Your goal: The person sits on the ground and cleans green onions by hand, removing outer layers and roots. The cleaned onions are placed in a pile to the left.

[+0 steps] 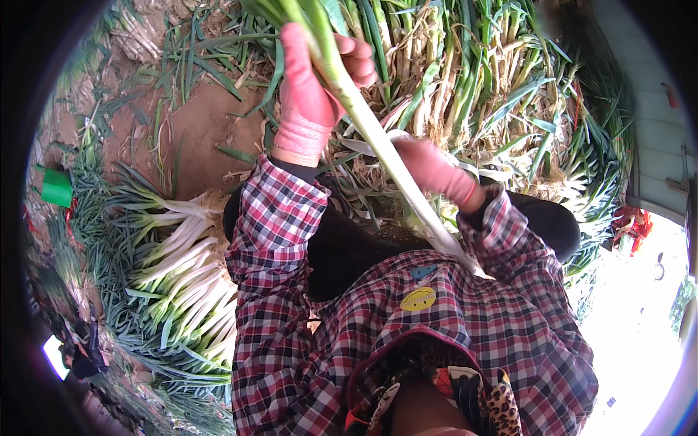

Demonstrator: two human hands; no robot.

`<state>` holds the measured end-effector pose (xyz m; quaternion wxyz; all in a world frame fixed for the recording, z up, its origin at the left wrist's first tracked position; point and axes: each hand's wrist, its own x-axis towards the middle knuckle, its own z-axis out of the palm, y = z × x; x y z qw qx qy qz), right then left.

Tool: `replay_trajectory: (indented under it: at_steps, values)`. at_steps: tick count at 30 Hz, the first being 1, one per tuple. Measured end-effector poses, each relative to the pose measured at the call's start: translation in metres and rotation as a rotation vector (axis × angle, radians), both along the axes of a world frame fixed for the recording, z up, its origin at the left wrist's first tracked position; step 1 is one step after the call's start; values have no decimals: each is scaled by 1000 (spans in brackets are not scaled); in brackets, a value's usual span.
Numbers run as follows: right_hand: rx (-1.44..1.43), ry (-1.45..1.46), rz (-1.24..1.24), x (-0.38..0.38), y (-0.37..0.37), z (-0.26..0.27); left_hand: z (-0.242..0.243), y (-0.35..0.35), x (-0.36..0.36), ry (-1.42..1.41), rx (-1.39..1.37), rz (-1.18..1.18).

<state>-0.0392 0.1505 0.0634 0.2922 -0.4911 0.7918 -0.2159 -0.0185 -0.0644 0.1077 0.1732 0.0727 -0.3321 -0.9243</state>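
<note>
My left hand [311, 87], in a pink glove, grips a long green onion [376, 131] where its green leaves begin. The stalk slants down to the right, its white root end against my checked shirt. My right hand [433, 169], also in a pink glove, is blurred just right of the white stalk, beside a strip of pale leaf; whether its fingers hold that strip I cannot tell. Below my hands, loose peeled leaves [360, 191] lie between my dark-clad knees.
A thick row of unpeeled green onions [452, 65] lies ahead. Cleaned green onions [191, 272] are piled at the left, near bare soil [212, 136] with leaf scraps. A green roll [56, 186] is at far left. Red ties [632, 229] and a pale panel wall [643, 109] are at right.
</note>
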Motion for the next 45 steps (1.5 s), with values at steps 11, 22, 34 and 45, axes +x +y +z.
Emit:
replay_trajectory:
  at_steps: [11, 22, 34, 45]
  values:
    - [-55, -1152, -255, 15, 29, 44, -26, -68, 7, 170, 202, 14]
    - [-231, -1063, -413, -1, 32, 71, -6, 13, -5, 190, 296, -343]
    - [-7, -1010, -743, 46, 177, 8, -43, -87, -8, 11, 446, 218]
    - [-425, -510, -491, 5, 71, 19, -27, -33, 13, 31, 392, 115]
